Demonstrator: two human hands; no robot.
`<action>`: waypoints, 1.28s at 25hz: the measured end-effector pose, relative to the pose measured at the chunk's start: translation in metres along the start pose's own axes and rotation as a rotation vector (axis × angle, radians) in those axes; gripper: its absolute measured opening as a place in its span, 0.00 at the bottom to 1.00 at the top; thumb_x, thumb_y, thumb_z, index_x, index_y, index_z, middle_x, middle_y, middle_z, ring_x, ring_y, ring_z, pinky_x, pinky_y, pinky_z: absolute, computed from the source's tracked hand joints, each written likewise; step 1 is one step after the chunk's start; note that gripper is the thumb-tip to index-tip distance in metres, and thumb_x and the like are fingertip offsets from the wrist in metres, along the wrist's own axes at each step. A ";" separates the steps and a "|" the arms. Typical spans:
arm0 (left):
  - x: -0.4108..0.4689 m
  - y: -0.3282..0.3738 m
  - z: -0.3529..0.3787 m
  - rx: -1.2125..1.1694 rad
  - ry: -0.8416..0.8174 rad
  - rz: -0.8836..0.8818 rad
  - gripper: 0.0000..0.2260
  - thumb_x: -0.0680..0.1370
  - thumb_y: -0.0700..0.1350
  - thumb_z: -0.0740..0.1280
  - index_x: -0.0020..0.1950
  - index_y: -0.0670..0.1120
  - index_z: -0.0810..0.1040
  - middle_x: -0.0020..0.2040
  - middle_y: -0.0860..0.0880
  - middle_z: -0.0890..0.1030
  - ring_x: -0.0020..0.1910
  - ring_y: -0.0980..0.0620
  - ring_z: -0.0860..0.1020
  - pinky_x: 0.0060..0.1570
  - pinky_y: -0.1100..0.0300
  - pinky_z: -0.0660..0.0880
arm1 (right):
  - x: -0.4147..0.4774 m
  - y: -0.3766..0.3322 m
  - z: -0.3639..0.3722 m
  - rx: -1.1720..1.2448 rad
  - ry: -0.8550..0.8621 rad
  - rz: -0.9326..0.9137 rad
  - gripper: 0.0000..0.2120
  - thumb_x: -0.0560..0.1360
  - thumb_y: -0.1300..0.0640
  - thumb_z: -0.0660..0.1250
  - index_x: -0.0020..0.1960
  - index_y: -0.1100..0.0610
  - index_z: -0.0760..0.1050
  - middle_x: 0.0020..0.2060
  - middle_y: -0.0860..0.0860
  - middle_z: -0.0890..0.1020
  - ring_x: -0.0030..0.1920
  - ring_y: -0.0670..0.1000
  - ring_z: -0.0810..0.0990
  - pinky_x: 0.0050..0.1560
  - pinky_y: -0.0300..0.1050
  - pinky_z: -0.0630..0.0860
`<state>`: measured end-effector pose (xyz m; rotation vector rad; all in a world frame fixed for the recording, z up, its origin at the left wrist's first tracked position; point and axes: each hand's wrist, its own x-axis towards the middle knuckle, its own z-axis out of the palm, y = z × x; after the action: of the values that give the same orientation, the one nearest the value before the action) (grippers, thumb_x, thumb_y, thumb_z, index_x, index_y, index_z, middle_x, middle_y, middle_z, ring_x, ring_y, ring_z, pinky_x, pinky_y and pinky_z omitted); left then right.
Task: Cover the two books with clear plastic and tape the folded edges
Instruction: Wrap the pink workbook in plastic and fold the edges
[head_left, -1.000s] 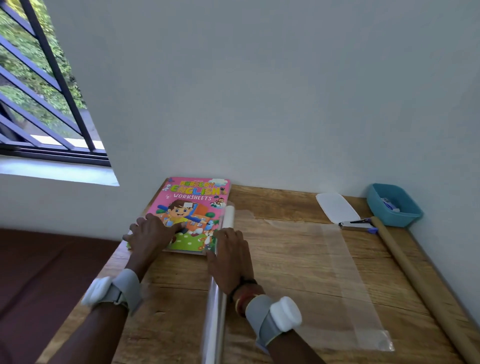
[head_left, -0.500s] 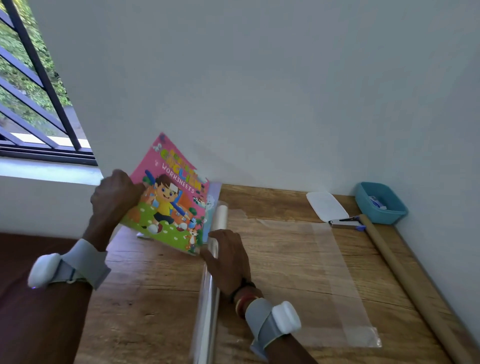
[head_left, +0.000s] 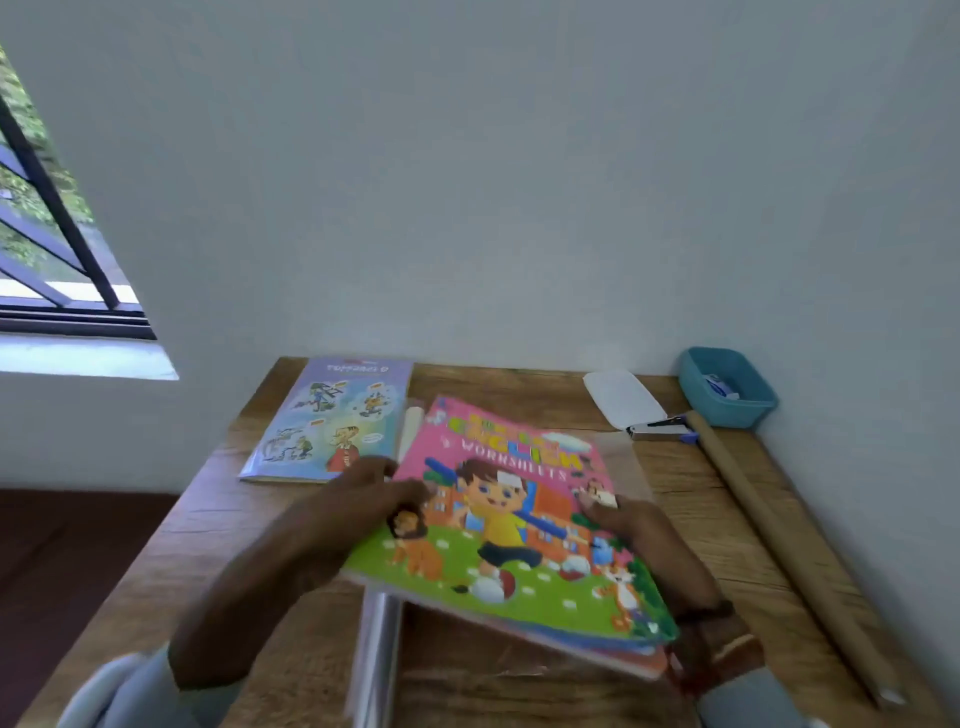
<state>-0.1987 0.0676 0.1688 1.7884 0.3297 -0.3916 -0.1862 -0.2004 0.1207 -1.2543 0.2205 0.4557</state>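
Two books: pink book (head_left: 509, 525), tilted over roll (head_left: 376, 654), edges gripped by left hand (head_left: 332, 525) and right hand (head_left: 649, 540); blue book (head_left: 332, 421) aside; step, positioning; next, likely laying it flat.

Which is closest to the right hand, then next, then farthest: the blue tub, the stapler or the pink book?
1. pink book: held by the right hand at the book's right edge.
2. stapler: farther back, just beyond the hand.
3. blue tub: in the back right corner, past the stapler.
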 end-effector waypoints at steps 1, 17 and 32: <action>-0.004 -0.011 0.007 -0.011 -0.064 -0.065 0.15 0.74 0.43 0.73 0.56 0.38 0.76 0.41 0.41 0.85 0.34 0.48 0.84 0.35 0.57 0.80 | -0.006 0.007 -0.009 -0.041 0.016 0.030 0.15 0.76 0.63 0.65 0.58 0.72 0.76 0.42 0.66 0.84 0.33 0.59 0.84 0.30 0.45 0.79; 0.131 -0.003 0.104 1.094 -0.063 0.592 0.23 0.81 0.60 0.57 0.63 0.42 0.74 0.60 0.44 0.78 0.58 0.46 0.76 0.58 0.50 0.71 | 0.013 0.037 -0.038 0.030 0.018 -0.039 0.15 0.76 0.66 0.63 0.63 0.62 0.74 0.53 0.65 0.82 0.43 0.62 0.84 0.37 0.52 0.82; 0.178 -0.009 0.104 1.249 0.033 0.637 0.32 0.80 0.67 0.49 0.76 0.47 0.62 0.76 0.48 0.66 0.74 0.44 0.64 0.70 0.43 0.58 | 0.048 0.034 -0.033 -0.084 0.236 -0.246 0.13 0.76 0.68 0.65 0.57 0.54 0.77 0.49 0.58 0.85 0.43 0.55 0.85 0.40 0.48 0.83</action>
<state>-0.0508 -0.0283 0.0602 2.9539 -0.6211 -0.0715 -0.1558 -0.2133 0.0619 -1.3971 0.2441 0.1053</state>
